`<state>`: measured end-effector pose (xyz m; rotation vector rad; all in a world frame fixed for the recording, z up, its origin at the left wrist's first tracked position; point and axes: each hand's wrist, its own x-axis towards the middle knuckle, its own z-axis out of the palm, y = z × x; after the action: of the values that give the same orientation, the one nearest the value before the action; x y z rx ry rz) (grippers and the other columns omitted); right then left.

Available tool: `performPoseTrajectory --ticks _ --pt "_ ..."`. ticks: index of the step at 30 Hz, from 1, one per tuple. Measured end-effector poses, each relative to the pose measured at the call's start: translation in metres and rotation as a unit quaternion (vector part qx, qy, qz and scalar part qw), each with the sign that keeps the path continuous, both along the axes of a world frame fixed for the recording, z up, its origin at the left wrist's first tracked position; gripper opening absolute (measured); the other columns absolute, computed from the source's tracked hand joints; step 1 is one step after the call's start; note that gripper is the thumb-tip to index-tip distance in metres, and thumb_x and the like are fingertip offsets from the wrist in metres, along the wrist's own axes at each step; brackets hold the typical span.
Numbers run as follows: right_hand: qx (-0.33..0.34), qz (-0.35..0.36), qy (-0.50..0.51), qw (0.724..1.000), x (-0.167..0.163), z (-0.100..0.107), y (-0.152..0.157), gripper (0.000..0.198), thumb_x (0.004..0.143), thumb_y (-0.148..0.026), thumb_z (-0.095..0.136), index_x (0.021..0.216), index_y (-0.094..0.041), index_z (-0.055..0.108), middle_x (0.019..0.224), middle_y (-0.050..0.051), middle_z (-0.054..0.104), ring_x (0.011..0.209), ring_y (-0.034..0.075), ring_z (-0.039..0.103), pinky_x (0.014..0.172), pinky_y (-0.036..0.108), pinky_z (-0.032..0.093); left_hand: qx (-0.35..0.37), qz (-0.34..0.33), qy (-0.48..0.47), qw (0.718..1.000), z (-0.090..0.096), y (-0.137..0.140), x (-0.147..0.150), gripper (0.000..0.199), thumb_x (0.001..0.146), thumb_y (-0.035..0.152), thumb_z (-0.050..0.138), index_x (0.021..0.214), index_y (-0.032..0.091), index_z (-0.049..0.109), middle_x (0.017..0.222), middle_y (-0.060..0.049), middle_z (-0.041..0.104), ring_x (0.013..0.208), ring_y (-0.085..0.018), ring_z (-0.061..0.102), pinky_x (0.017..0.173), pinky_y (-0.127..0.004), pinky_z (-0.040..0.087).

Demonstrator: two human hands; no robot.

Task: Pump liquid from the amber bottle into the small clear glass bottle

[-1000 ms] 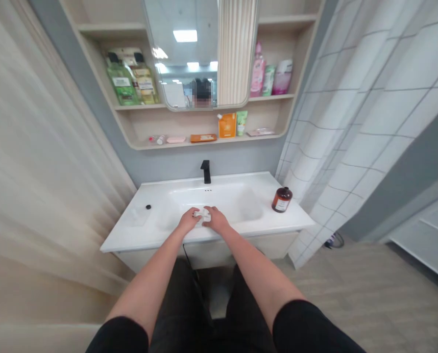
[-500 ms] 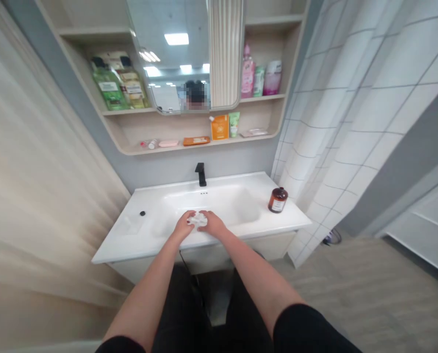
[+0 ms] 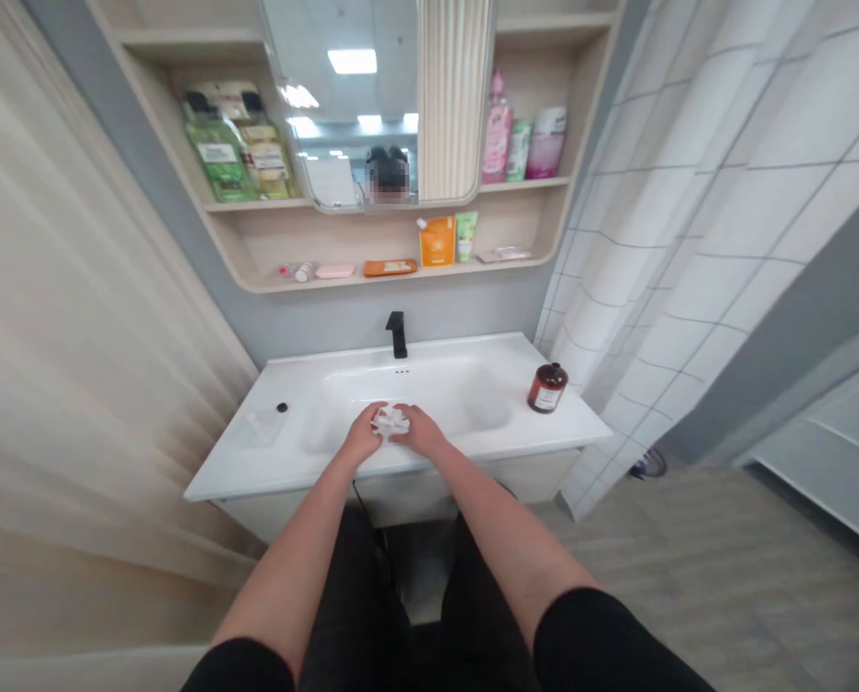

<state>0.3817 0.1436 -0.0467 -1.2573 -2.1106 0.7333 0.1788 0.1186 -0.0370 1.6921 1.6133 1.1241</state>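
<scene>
Both hands, left hand (image 3: 364,437) and right hand (image 3: 419,435), pinch a small white wad (image 3: 390,420) over the sink (image 3: 473,437) front rim; a loose grip could drop it into the basin.

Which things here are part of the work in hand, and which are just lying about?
In hand: left hand, right hand, small white object held between them, sink.
Lying about: brown bottle, black faucet, shelf bottles, orange pouch.
</scene>
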Motion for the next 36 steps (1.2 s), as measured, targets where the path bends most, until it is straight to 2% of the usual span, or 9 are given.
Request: performPoseTrajectory --ticks 2,6,9,13,17,21,25,31,36 --pt "-0.001 0.000 -0.001 1.000 0.000 0.000 0.001 0.084 0.079 -0.034 0.099 0.154 -0.029 0.061 0.132 0.008 0.070 0.116 0.027 0.072 0.106 0.039 0.054 -0.001 0.005 -0.001 1.000 0.000 -0.001 0.000 0.059 0.075 0.016 0.077 0.133 0.024 0.069 0.117 -0.007 0.075 0.093 -0.021 0.073 0.088 -0.036 0.059" --pt "-0.005 0.000 -0.007 1.000 0.000 -0.002 0.003 0.085 0.077 -0.036 0.101 0.153 -0.030 0.063 0.132 0.007 0.069 0.116 0.027 0.071 0.105 0.039 0.055 0.005 -0.005 0.037 0.999 -0.001 -0.002 -0.001 0.025 0.080 0.019 0.074 0.104 0.024 0.072 0.104 -0.006 0.076 0.094 -0.024 0.071 0.095 -0.040 0.057" --pt "0.000 0.004 0.000 1.000 0.000 -0.004 0.004 0.084 0.077 -0.034 0.101 0.152 -0.030 0.063 0.129 0.007 0.070 0.115 0.027 0.071 0.106 0.039 0.054 0.015 0.007 0.035 0.999 -0.001 -0.003 0.000 0.035 0.075 0.015 0.074 0.108 0.024 0.069 0.113 -0.006 0.075 0.096 -0.023 0.070 0.093 -0.037 0.057" --pt "-0.001 0.001 0.003 1.000 0.000 -0.004 0.004 0.084 0.076 -0.035 0.101 0.152 -0.031 0.063 0.127 0.006 0.070 0.114 0.026 0.072 0.107 0.039 0.054 -0.006 0.026 0.053 0.998 0.000 -0.004 0.002 0.018 0.086 0.023 0.070 0.103 0.025 0.068 0.102 -0.006 0.075 0.095 -0.025 0.070 0.094 -0.040 0.057" --pt "-0.007 -0.008 0.002 1.000 0.000 -0.002 0.003 0.084 0.078 -0.034 0.100 0.153 -0.029 0.062 0.132 0.008 0.070 0.118 0.027 0.071 0.108 0.041 0.054 0.024 -0.013 0.044 0.999 0.001 -0.003 0.003 0.038 0.076 0.013 0.073 0.111 0.025 0.070 0.120 -0.008 0.076 0.111 -0.027 0.071 0.100 -0.040 0.057" --pt "-0.006 0.001 0.008 1.000 -0.001 0.000 0.002 0.084 0.079 -0.034 0.100 0.154 -0.027 0.062 0.134 0.009 0.071 0.119 0.027 0.071 0.110 0.042 0.054 0.001 0.014 0.060 0.998 0.000 -0.002 0.001 0.020 0.082 0.018 0.072 0.102 0.024 0.070 0.105 -0.007 0.076 0.103 -0.028 0.072 0.101 -0.044 0.056" --pt "-0.003 0.005 0.023 1.000 -0.001 -0.001 0.004 0.081 0.077 -0.031 0.100 0.150 -0.028 0.064 0.131 0.008 0.072 0.122 0.027 0.070 0.110 0.042 0.054 0.036 -0.003 0.041 0.998 0.000 -0.002 -0.001 0.041 0.075 0.010 0.072 0.114 0.024 0.072 0.123 -0.008 0.075 0.119 -0.027 0.069 0.109 -0.042 0.054" --pt "-0.001 0.007 0.026 1.000 -0.001 -0.006 0.006 0.084 0.075 -0.031 0.101 0.151 -0.028 0.064 0.133 0.008 0.071 0.122 0.026 0.069 0.110 0.041 0.054 0.009 0.016 0.064 0.998 0.002 -0.001 0.000 0.007 0.090 0.027 0.072 0.096 0.023 0.073 0.099 -0.006 0.076 0.095 -0.025 0.069 0.100 -0.042 0.057" --pt "-0.001 0.012 0.016 1.000 0.000 -0.010 0.007 0.083 0.075 -0.033 0.101 0.150 -0.031 0.065 0.132 0.007 0.070 0.118 0.026 0.070 0.109 0.041 0.055 0.027 -0.020 0.026 0.999 -0.001 -0.003 -0.002 0.026 0.085 0.017 0.072 0.110 0.022 0.078 0.116 -0.007 0.079 0.110 -0.025 0.074 0.101 -0.040 0.058"
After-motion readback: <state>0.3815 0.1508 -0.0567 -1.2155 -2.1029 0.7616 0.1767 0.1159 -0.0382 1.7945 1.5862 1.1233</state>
